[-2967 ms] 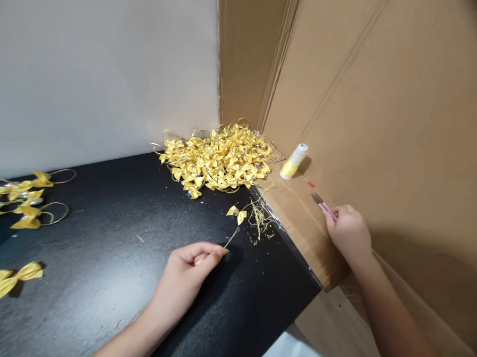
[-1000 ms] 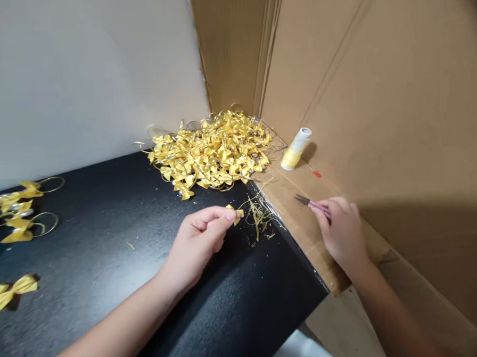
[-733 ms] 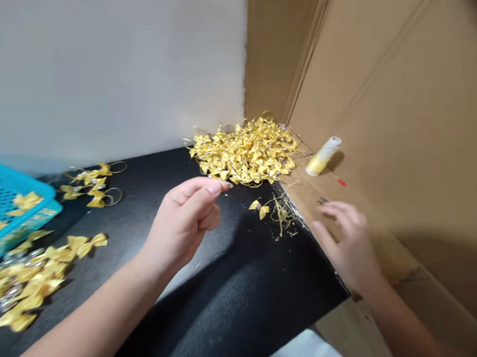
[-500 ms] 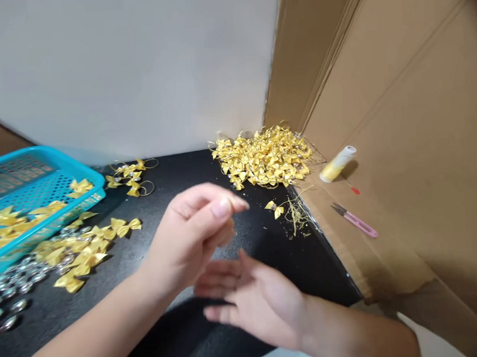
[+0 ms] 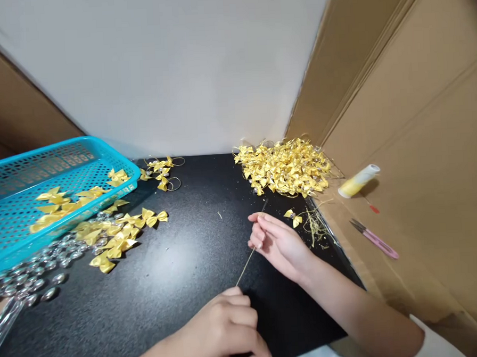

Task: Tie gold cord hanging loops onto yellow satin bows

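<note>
A thin gold cord (image 5: 250,256) runs taut over the black speckled tabletop (image 5: 168,288), stretched between the two hands. The left hand (image 5: 230,333) sits low near the front edge, curled into a loose fist and pinching the cord's near end between thumb and forefinger; the right hand (image 5: 280,243) lies further back, fingers bent and gripping the cord close to its far end, which pokes out toward the heap of small gold ribbon bows with loops (image 5: 286,168). To do this well, I judge the cord should be kept straight with only light tension, each pinch staying close to its end so the fine strand cannot slip or kink. The loose gold bows (image 5: 114,241) by the turquoise perforated plastic basket (image 5: 42,178) lie within the left hand's reach, and the pink-handled thread snips (image 5: 375,239) rest well apart on the brown cardboard flap (image 5: 367,267), beside the pale yellow thread spool (image 5: 358,180).
</note>
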`<state>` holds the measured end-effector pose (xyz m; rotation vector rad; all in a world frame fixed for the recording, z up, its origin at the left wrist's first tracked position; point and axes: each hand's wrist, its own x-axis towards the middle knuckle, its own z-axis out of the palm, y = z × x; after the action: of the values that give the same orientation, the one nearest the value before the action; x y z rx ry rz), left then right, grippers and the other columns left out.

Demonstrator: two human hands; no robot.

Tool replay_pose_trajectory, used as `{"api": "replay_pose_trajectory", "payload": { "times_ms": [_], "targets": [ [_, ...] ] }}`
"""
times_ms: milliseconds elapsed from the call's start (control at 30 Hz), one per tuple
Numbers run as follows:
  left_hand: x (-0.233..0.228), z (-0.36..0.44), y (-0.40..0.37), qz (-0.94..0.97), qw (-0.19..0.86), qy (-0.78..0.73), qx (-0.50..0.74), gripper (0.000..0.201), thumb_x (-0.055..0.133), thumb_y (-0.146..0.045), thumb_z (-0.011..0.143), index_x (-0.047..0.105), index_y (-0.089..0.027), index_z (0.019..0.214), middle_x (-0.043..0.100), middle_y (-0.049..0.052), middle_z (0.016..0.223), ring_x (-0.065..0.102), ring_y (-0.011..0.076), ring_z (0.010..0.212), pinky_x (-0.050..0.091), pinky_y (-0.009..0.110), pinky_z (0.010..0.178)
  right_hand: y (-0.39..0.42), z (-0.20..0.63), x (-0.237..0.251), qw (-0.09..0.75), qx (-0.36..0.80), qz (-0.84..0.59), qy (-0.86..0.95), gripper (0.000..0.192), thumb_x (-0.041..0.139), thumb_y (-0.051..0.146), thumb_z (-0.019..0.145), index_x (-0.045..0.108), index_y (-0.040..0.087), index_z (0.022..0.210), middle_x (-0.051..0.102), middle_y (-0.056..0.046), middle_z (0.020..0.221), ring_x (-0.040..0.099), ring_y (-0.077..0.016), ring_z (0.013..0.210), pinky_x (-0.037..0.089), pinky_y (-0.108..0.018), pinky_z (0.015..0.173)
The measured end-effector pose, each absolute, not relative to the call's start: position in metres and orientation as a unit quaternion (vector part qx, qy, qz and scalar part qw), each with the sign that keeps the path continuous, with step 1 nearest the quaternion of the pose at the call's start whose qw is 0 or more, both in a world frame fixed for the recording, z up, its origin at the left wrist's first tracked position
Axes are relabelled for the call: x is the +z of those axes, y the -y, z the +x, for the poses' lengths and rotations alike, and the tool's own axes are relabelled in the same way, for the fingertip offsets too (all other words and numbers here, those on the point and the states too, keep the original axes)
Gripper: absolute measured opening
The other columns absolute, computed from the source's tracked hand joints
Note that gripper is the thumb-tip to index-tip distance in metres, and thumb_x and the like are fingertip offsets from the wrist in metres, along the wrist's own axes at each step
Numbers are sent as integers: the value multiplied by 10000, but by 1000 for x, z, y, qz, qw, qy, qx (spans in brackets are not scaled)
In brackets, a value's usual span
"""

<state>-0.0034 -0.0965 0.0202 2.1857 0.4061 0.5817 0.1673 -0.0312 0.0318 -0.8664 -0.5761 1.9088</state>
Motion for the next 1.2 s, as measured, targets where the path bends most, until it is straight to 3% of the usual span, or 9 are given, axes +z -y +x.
{"api": "replay_pose_trajectory", "payload": {
  "times_ms": [233,367,467,567,733,833,967,1067,1200],
  "targets": [
    [18,-13,93,876,395,-179,210,193,503,-273,918,672,-204,853,637,38,650,543,152,629,390,296,667,12,178,41,439,757,-379,303,258,745,371,732,701,162,876,591,53,603,556,-82,584,450,-274,719],
    [15,-20,94,874,395,-182,218,154,521,-238,898,671,-224,867,652,32,698,593,155,713,415,298,775,-2,181,45,432,753,-399,296,173,690,317,754,731,181,854,709,-10,764,656,-132,783,453,-313,864],
    [10,-30,94,873,339,-219,273,329,527,-475,896,640,-282,1137,689,88,1097,581,259,1120,277,423,1062,-12,182,53,419,748,-406,317,162,631,303,774,748,224,852,742,-25,959,638,-162,976,421,-335,929],
    [12,-40,79,820,285,-350,352,649,495,-645,851,445,-295,1394,509,127,1413,437,322,1309,193,481,1122,-19,179,64,406,710,-413,401,178,628,318,762,762,267,867,705,-9,1170,552,-200,1161,367,-382,982],
    [35,-24,19,696,394,-443,406,357,597,-380,891,590,-236,1219,599,83,1292,505,252,1221,326,382,1069,-23,166,75,394,644,-400,520,152,675,346,732,779,280,821,653,-3,1279,495,-237,1245,318,-423,1028],
    [41,1,-11,580,593,-334,447,244,650,-386,857,666,-182,989,675,46,1015,575,205,1030,391,317,975,-28,161,73,402,642,-390,524,151,704,364,706,784,268,792,670,-27,1241,539,-244,1195,385,-404,972],
    [30,23,-13,436,763,-252,406,354,633,-452,852,545,-157,679,387,-70,527,437,92,522,403,236,610,-43,172,69,468,623,-427,459,104,717,339,717,769,284,787,720,-5,1125,572,-219,1148,434,-371,900],
    [15,22,7,371,813,-260,367,338,632,-411,857,501,-157,676,335,-89,513,385,59,460,363,201,544,-59,189,66,539,604,-451,377,64,694,302,754,748,275,775,731,17,1052,602,-178,1071,469,-299,814],
    [2,11,37,297,859,-282,308,307,637,-409,855,572,-131,743,571,-6,612,599,100,569,472,230,628,-80,207,61,556,600,-488,304,124,614,279,843,719,258,781,717,28,1056,628,-138,950,490,-245,712]
  ]
}}
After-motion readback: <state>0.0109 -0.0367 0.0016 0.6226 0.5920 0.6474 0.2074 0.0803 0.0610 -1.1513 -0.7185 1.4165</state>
